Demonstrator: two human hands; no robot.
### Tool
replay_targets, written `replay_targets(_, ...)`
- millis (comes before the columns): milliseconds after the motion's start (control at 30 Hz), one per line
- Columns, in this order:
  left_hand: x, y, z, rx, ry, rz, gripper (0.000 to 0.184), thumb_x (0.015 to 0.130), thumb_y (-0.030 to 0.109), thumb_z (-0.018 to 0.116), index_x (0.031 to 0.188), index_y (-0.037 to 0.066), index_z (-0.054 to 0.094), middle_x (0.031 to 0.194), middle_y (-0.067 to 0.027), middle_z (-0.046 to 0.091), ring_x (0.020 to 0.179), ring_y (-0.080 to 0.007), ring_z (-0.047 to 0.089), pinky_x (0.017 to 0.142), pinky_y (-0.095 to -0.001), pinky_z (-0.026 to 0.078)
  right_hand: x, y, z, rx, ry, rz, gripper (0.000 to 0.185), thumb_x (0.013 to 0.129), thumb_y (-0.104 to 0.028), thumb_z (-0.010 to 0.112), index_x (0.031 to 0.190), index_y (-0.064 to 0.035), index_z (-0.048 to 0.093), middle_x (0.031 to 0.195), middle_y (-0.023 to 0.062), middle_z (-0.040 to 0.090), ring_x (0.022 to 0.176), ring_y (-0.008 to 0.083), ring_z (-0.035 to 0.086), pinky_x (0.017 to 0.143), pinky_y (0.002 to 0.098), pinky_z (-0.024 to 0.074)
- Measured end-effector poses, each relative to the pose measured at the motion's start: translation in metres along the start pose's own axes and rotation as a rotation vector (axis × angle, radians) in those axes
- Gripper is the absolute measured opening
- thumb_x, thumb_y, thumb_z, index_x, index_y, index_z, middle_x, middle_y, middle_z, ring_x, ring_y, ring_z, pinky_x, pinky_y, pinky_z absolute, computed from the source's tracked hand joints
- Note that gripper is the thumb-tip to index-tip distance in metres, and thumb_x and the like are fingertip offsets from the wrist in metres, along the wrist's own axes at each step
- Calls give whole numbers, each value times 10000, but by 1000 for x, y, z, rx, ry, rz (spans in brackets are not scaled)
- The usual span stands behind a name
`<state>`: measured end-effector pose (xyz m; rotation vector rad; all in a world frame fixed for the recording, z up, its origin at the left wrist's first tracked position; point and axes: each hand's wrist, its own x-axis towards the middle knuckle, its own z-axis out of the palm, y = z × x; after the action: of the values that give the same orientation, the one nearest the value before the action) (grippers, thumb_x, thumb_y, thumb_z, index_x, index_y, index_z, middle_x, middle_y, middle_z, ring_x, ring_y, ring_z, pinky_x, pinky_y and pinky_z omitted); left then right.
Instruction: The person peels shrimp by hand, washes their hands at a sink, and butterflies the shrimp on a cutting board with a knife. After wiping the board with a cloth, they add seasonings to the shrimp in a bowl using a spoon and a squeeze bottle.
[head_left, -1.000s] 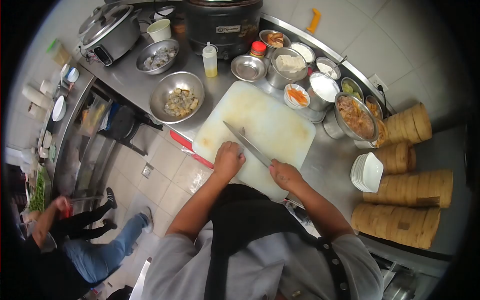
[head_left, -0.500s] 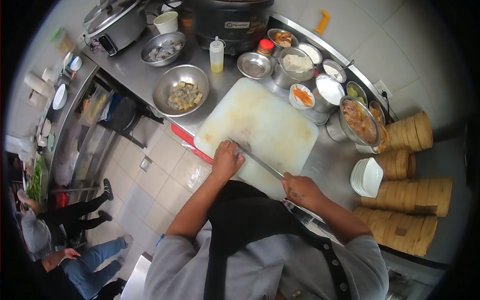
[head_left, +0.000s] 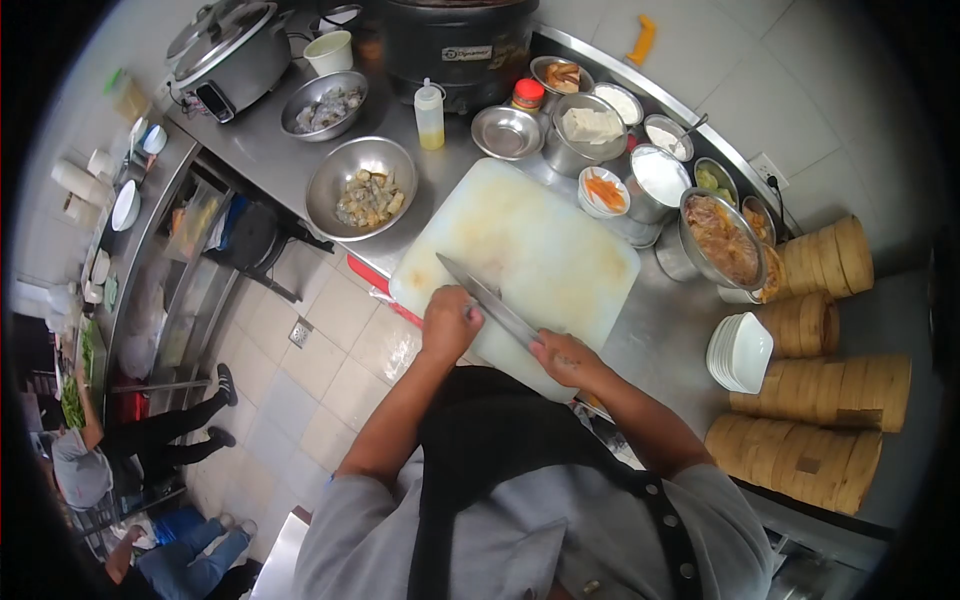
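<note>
My right hand (head_left: 565, 358) grips the handle of a kitchen knife (head_left: 490, 300), its long blade slanting up and left across the white cutting board (head_left: 540, 225). At the near-left part of the board, my left hand (head_left: 450, 325) is closed, its fingers curled beside the blade; what they hold, if anything, is hidden. A small greyish bit shows on the board by the blade, too small to name. Beyond the board's left corner, a metal bowl (head_left: 313, 190) holds peeled shrimp pieces (head_left: 370, 198).
Another bowl of shrimp (head_left: 328, 108) and a squeeze bottle (head_left: 430, 118) stand farther back. Tofu (head_left: 592, 125), shredded carrot (head_left: 604, 193) and a bowl of meat (head_left: 720, 240) line the right. White dishes (head_left: 740, 353) and bamboo steamers (head_left: 820, 392) follow. Two people are at lower left.
My right hand has moved left and slightly up, pushing the knife tip farther up-left across the board. My left hand has shifted slightly left and down, still closed.
</note>
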<state>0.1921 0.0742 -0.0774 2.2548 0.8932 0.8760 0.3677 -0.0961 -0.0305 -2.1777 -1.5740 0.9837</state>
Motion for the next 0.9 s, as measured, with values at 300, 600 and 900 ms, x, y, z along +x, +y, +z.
replay_targets(300, 23, -2, 11, -229, 6, -156, 290, 765, 52, 659, 1048, 14, 607, 941, -174, 590, 747, -268, 612, 664, -349, 509, -30, -41, -65, 475, 15, 263, 362, 977, -372, 499, 861, -29, 521, 591, 74, 522, 452, 163, 520, 494, 340, 439)
replay_targets(600, 24, 26, 42, 132, -423, 113, 265, 712, 31, 603, 976, 40, 618, 1037, -228, 505, 893, -398, 599, 782, -476, 519, -54, -21, -68, 561, 279, 341, 333, 965, -351, 532, 890, -27, 531, 608, 61, 523, 468, 136, 509, 458, 304, 425)
replay_targets(900, 63, -6, -18, -409, -339, -129, 315, 647, -26, 719, 941, 67, 653, 928, -136, 570, 830, -272, 605, 725, -344, 493, -63, -28, -62, 668, 389, 501, 316, 952, -319, 558, 855, -20, 525, 611, 55, 514, 469, 116, 494, 432, 274, 428)
